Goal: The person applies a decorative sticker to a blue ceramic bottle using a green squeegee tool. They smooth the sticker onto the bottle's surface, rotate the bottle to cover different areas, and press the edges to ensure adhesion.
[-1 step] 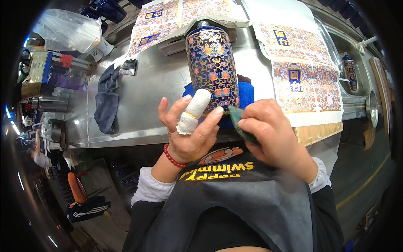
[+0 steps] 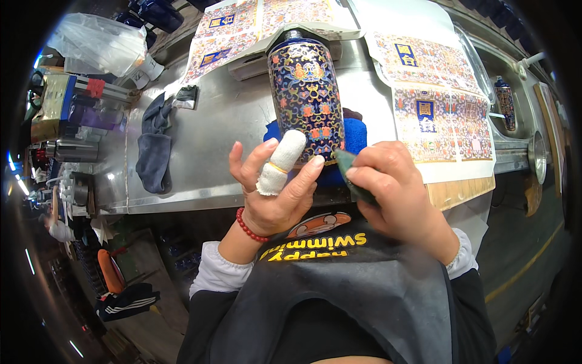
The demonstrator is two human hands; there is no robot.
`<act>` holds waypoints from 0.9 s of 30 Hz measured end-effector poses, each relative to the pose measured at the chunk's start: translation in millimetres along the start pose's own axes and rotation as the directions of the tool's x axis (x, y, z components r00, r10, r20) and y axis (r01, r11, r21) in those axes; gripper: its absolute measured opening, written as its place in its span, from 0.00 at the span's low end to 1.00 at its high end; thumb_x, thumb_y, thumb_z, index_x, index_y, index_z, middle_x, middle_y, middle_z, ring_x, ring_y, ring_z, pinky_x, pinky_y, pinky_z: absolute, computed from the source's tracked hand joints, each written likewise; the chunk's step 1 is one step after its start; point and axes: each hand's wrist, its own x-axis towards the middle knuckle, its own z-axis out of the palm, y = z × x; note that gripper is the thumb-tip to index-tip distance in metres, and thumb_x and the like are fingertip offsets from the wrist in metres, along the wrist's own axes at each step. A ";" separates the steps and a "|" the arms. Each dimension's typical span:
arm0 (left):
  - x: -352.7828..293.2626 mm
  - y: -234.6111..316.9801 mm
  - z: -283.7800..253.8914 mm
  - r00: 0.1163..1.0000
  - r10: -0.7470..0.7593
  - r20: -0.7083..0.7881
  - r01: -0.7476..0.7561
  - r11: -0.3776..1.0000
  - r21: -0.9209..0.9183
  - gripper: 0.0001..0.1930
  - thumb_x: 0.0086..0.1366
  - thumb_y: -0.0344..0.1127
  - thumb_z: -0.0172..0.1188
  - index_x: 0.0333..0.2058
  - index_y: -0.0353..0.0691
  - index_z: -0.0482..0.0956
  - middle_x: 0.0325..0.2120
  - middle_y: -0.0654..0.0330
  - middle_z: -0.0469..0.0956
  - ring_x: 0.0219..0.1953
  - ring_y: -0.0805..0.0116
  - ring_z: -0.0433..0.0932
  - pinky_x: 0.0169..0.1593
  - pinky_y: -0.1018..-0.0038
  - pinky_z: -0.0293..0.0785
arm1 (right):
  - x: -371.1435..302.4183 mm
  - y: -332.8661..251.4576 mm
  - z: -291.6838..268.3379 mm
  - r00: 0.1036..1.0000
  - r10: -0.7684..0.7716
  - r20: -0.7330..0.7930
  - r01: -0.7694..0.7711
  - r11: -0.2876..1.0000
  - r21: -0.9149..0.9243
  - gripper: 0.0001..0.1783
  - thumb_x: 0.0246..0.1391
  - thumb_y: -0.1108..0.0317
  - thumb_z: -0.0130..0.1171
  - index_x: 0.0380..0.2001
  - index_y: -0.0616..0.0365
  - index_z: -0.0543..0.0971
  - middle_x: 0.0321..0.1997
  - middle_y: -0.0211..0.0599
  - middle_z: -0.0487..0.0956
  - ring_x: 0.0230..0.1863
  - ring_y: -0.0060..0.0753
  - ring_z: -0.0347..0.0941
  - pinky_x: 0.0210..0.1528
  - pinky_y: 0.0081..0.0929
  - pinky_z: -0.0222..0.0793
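A dark blue bottle (image 2: 308,91) with a colourful floral pattern lies on the bench, its neck pointing away from me. Beneath its lower part shows a bright blue cloth (image 2: 356,134). My left hand (image 2: 273,188) is at the bottle's near end, fingers apart; one finger wears a white cloth wrap (image 2: 286,155) held by a yellow band. That wrapped finger overlaps the bottle's lower left side; whether it presses on it I cannot tell. Between the thumb and fingers of my right hand (image 2: 394,188) is a flat dark green scraper (image 2: 351,176), its tip beside the bottle's bottom right edge.
Printed sheets of patterned decals (image 2: 439,103) lie to the right, partly over a wooden board (image 2: 462,191); more decal sheets (image 2: 227,36) lie at the far left. A dark grey cloth (image 2: 154,151) rests on the metal bench (image 2: 212,139). Another patterned bottle (image 2: 504,104) is in the sink area.
My right hand and the green scraper have shifted slightly to the right. My left hand and the bottle stay almost where they were.
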 end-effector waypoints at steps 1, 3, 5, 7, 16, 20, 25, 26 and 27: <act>0.4 0.6 0.3 1.000 0.024 0.002 -0.024 0.999 0.021 0.18 0.55 0.33 0.69 0.47 0.56 0.88 0.50 0.62 0.79 0.60 0.59 0.68 0.73 0.45 0.43 | -1.9 1.9 -1.8 1.000 -0.010 -0.004 0.010 0.999 -0.040 0.20 0.46 0.75 0.63 0.46 0.63 0.79 0.43 0.44 0.76 0.42 0.47 0.75 0.45 0.41 0.75; 1.2 1.1 1.5 0.999 0.045 -0.017 -0.044 0.998 0.053 0.20 0.53 0.31 0.70 0.46 0.57 0.88 0.50 0.64 0.80 0.59 0.60 0.69 0.73 0.45 0.44 | -6.4 5.2 -2.7 0.999 -0.005 0.043 0.009 0.995 -0.098 0.23 0.46 0.74 0.63 0.50 0.62 0.80 0.45 0.44 0.76 0.43 0.47 0.75 0.46 0.40 0.75; 1.6 -0.4 0.5 0.998 0.057 -0.003 -0.057 0.997 0.046 0.20 0.54 0.32 0.70 0.46 0.57 0.88 0.49 0.64 0.80 0.59 0.60 0.69 0.73 0.45 0.45 | -11.2 7.9 -0.3 0.997 0.007 0.075 0.003 0.991 -0.136 0.26 0.47 0.74 0.63 0.53 0.60 0.80 0.48 0.44 0.75 0.45 0.47 0.74 0.47 0.39 0.74; 1.8 -2.0 -0.4 0.997 0.072 0.006 -0.072 0.997 0.035 0.19 0.54 0.32 0.70 0.46 0.57 0.88 0.49 0.63 0.80 0.59 0.61 0.69 0.73 0.45 0.45 | -15.6 9.8 4.4 0.995 0.021 0.094 -0.007 0.988 -0.151 0.27 0.47 0.73 0.63 0.55 0.58 0.80 0.50 0.44 0.75 0.48 0.46 0.74 0.49 0.39 0.74; 0.4 -6.2 -2.4 0.999 0.046 0.028 -0.045 0.999 -0.006 0.17 0.59 0.36 0.68 0.49 0.52 0.87 0.50 0.62 0.81 0.59 0.60 0.71 0.74 0.46 0.42 | -20.9 13.3 13.0 0.993 0.027 0.114 -0.010 0.989 -0.147 0.27 0.49 0.69 0.62 0.56 0.53 0.80 0.54 0.43 0.74 0.52 0.46 0.72 0.53 0.40 0.72; 1.0 -5.7 -2.3 1.000 0.021 0.018 -0.021 1.000 -0.021 0.18 0.58 0.34 0.68 0.49 0.52 0.87 0.49 0.64 0.81 0.58 0.60 0.72 0.74 0.46 0.43 | -20.9 13.6 14.1 0.992 0.072 0.102 -0.058 0.989 -0.135 0.28 0.49 0.67 0.62 0.56 0.52 0.80 0.55 0.42 0.73 0.52 0.46 0.71 0.54 0.41 0.72; 1.8 -5.1 -2.2 1.000 0.011 0.020 -0.011 1.000 -0.024 0.19 0.57 0.33 0.69 0.48 0.53 0.88 0.48 0.66 0.81 0.58 0.61 0.72 0.74 0.46 0.43 | -21.5 14.0 13.5 0.991 0.069 0.116 -0.054 0.990 -0.127 0.28 0.48 0.67 0.63 0.56 0.50 0.81 0.54 0.42 0.74 0.52 0.46 0.71 0.54 0.41 0.72; 2.0 -5.3 -2.1 1.000 0.017 0.018 -0.017 1.000 -0.022 0.19 0.56 0.32 0.69 0.48 0.53 0.88 0.48 0.66 0.81 0.58 0.61 0.72 0.73 0.46 0.43 | -21.3 14.0 13.5 0.991 0.064 0.115 -0.050 0.991 -0.121 0.28 0.48 0.67 0.63 0.56 0.50 0.81 0.54 0.42 0.74 0.52 0.46 0.71 0.54 0.41 0.72; 2.1 -5.5 -2.0 1.000 0.020 0.019 -0.020 1.000 -0.019 0.19 0.56 0.32 0.69 0.48 0.53 0.88 0.48 0.66 0.82 0.58 0.61 0.72 0.73 0.46 0.43 | -21.0 14.1 13.5 0.991 0.063 0.115 -0.049 0.992 -0.120 0.28 0.48 0.67 0.63 0.56 0.50 0.81 0.54 0.42 0.74 0.52 0.46 0.71 0.54 0.41 0.72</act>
